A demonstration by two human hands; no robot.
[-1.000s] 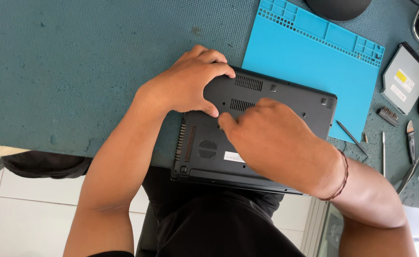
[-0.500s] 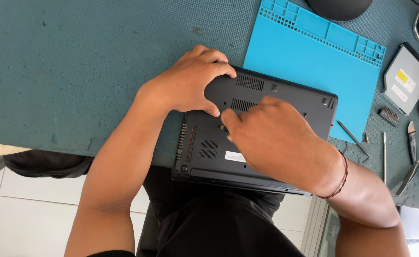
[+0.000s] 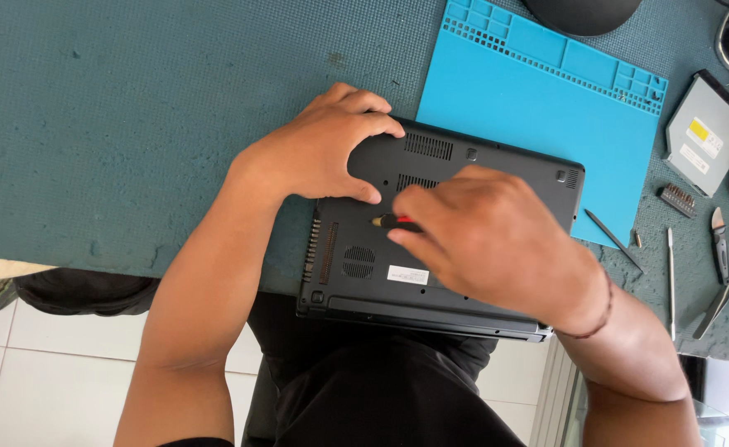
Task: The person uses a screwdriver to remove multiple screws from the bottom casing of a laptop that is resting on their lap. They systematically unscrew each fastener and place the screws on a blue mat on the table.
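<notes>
A dark grey laptop (image 3: pixel 513 174) lies upside down at the near table edge, its underside with vents and a white label facing me. My left hand (image 3: pixel 319 149) presses flat on its far-left corner. My right hand (image 3: pixel 488 236) rests over the middle of the underside, fingers closed on a small screwdriver (image 3: pixel 391 221) with a red-and-black handle; its tip points left toward my left thumb.
A blue silicone work mat (image 3: pixel 530 74) lies under the laptop's far-right side on the teal table (image 3: pixel 132 108). At the right are a silver optical drive (image 3: pixel 706 132), a bit holder (image 3: pixel 679 199), a thin pick (image 3: pixel 613 240) and several pry tools (image 3: pixel 716 248).
My right hand has shifted slightly toward me and the screwdriver's tip now shows beyond its fingers. My left hand and the laptop have stayed put.
</notes>
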